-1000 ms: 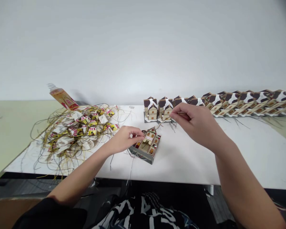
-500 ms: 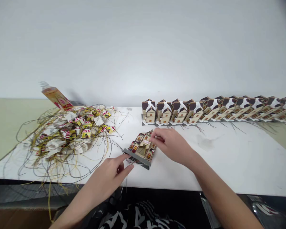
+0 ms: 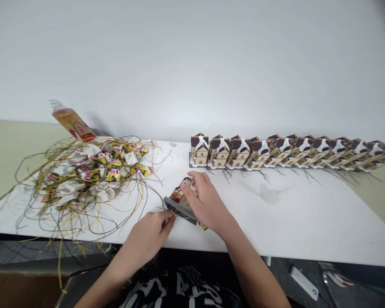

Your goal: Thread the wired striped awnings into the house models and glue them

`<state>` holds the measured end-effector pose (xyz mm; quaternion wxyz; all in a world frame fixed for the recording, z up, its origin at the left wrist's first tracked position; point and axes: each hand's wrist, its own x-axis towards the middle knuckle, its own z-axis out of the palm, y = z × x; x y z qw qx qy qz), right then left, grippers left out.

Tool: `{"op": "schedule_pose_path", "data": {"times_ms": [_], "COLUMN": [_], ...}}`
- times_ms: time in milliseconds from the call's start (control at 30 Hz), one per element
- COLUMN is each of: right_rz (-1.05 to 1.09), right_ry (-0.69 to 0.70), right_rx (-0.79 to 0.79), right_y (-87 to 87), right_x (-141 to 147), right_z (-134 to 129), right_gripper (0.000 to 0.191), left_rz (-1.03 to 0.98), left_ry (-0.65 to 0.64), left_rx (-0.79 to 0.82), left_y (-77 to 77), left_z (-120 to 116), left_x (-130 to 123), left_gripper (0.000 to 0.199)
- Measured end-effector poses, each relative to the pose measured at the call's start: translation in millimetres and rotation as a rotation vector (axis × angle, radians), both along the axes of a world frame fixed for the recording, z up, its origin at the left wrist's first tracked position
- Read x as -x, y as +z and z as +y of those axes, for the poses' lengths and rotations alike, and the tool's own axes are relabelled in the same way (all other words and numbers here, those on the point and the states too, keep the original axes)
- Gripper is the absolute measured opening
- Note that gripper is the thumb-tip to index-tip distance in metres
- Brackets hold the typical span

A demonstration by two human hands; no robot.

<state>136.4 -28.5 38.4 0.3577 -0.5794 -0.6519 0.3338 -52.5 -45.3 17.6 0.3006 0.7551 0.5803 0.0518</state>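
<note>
A small model house (image 3: 179,194) with red and yellow windows lies tilted back on the white table, its grey base (image 3: 180,210) facing me. My right hand (image 3: 203,201) lies over its front and right side, fingers wrapped on it, hiding much of the facade. Thumb and fingers of my left hand (image 3: 157,226) pinch together at the base's left end, where thin wires come out. A small yellow and red piece (image 3: 202,226) shows below my right hand, by the base's right end.
On the left, a tangled heap of wired yellow, red and white pieces (image 3: 112,174) spreads over the table (image 3: 295,218). A tilted bottle (image 3: 73,123) stands behind it. Snow-roofed model houses (image 3: 199,150) line the back right, wires trailing forward. A white device (image 3: 304,282) lies below the table.
My right hand has moved left and down, from the top of the house onto its front. My left thumb and fingers have closed at the base. A yellow and red piece now shows.
</note>
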Motion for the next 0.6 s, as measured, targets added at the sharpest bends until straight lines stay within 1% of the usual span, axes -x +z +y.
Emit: {"op": "schedule_pose_path", "data": {"times_ms": [100,167,200,233,300,333,367,467,533,600], "right_rz": [0.078,0.062,0.034,-0.005,-0.114,-0.180,-0.249,-0.412,-0.434,-0.364], "right_ry": [-0.044,0.015,0.058,0.087,0.093,0.076,0.055,0.006,-0.010,-0.014], "right_rx": [-0.024,0.034,0.065,0.085,0.069,0.036,-0.007,-0.130,-0.178,-0.181], "right_y": [-13.1,-23.8,-29.3,-34.7,-44.7,-49.1,-53.1,-61.7,-63.8,-61.8], "right_x": [-30,-48,-54,-56,-53,-48,-43,-28,-25,-29], "right_z": [-18,-37,-46,-55,-67,-71,-72,-70,-68,-67], "right_gripper": [0.029,0.023,0.024,0.029,0.043,0.046,0.045,0.033,0.026,0.026], "left_rz": [0.048,0.029,0.012,-0.005,-0.028,-0.033,-0.034,-0.012,0.013,0.015], "left_ry": [0.002,-0.008,-0.013,-0.017,-0.017,-0.016,-0.016,-0.017,-0.019,-0.016], "left_rx": [0.010,0.017,0.021,0.024,0.028,0.031,0.034,0.047,0.061,0.071], "left_y": [1.2,-0.3,-1.2,-1.8,-2.0,-1.5,-0.7,1.9,3.4,5.3], "left_z": [2,4,4,5,7,7,8,9,8,7], "left_x": [7,10,10,10,9,9,8,5,6,10], "left_gripper": [0.037,0.038,0.039,0.039,0.039,0.039,0.039,0.039,0.040,0.040]}}
